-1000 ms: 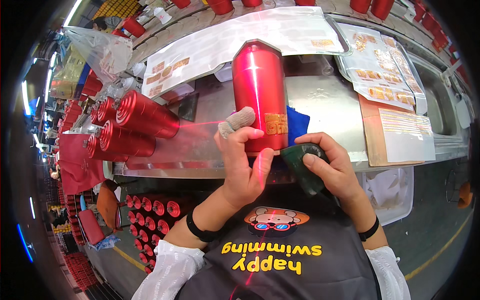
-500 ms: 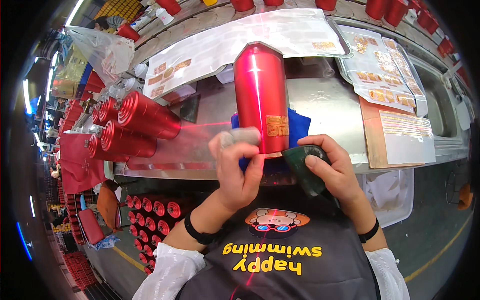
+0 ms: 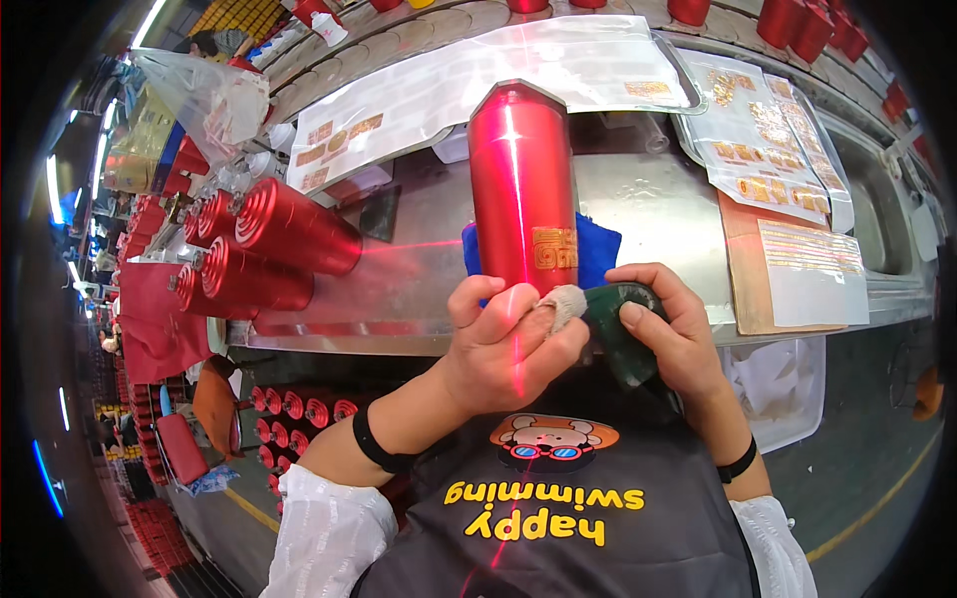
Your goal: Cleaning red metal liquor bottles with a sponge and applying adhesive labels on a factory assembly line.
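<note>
A shiny red metal cylinder [image 3: 523, 184] with a gold patterned sticker [image 3: 554, 248] rests on a blue cloth [image 3: 598, 254] before me. At its near end my left hand [image 3: 508, 344] is closed, fingers curled, with a bunched pale cloth [image 3: 563, 306] at its fingertips. My right hand [image 3: 668, 334] grips a dark green flat pad [image 3: 623, 329] between thumb and fingers, just right of that cloth. The cylinder's near rim is hidden behind my left hand. A red laser line runs down the cylinder and over my left hand.
Several red stepped-end cylinders [image 3: 294, 229] lie at the left of the metal table [image 3: 419, 289]. White sheets with gold stickers [image 3: 449, 75] stretch behind, with more sheets [image 3: 758, 140] on the right near a sink [image 3: 885, 204]. Farther back, red containers [image 3: 688, 10] stand on a slatted conveyor.
My left hand has moved right and closed in toward the pad, bringing the pale cloth across the cylinder's near end. My right hand has barely moved. Containers on the conveyor have shifted right.
</note>
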The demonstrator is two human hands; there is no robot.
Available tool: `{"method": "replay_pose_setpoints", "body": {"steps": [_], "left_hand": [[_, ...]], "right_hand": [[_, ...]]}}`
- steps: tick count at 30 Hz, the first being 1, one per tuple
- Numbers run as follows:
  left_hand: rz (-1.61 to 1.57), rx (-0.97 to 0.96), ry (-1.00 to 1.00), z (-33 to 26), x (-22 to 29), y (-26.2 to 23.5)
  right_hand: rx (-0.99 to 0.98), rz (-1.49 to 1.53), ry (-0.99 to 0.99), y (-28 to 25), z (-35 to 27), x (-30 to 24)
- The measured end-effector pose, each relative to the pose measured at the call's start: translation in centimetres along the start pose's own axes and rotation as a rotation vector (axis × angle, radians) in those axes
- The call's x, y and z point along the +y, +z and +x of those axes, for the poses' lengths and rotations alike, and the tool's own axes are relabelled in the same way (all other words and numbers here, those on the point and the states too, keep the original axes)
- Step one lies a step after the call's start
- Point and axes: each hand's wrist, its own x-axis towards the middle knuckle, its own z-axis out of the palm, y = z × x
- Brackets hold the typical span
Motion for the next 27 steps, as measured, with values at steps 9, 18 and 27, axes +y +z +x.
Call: {"method": "replay_pose_setpoints", "body": {"steps": [9,18,27], "left_hand": [[-0.055,0.059,-0.191,-2.8,-0.5,-1.8],[-0.244,0.123,-0.408,-3.3,-0.9,-1.2],[-0.420,-0.021,-0.524,-0.5,-0.7,-0.9]], "right_hand": [[0.119,-0.026,-0.004,-0.8,-0.2,-0.8],[-0.049,-0.712,-0.612,1.2,1.3,-2.7],[0.032,-0.216,0.031,1.2,-0.8,-1.4]]}}
